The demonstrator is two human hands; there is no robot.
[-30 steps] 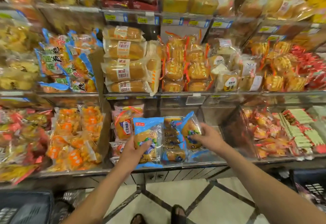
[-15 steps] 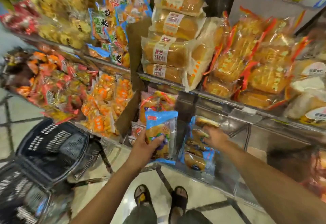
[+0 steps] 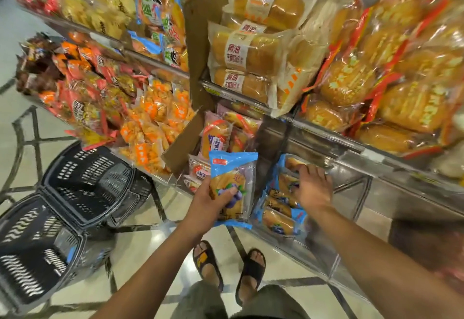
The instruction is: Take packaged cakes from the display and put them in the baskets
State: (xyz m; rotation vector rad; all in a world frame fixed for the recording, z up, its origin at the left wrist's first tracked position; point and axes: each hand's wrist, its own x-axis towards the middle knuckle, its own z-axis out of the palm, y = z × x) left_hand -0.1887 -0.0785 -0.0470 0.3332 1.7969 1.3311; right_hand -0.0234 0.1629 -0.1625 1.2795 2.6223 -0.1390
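At a shop's bakery display, my left hand grasps a blue-topped cake packet — thumb across its clear front, over the blueberry print, fingers behind — and holds it upright in the air just in front of the lower shelf. My right hand lies palm down on the stack of blue cake packets in that shelf's bin, fingers bent over the topmost one; whether they close round it I cannot tell. Two black plastic baskets stand on the tiled floor to my left, well apart from the packet in my hand: the near basket at the lower left, the far basket just beside it, against the foot of the display. Just beyond the held packet, pink-and-orange cake packets fill the next compartment, bounded on the left by a cardboard divider. On the shelf above — butter bread loaves stacked flat, with round buns in red-trimmed bags to their right. Orange snack bags crowd the lower shelf farther left. My feet, in black sandals, stand on the floor below my hands.
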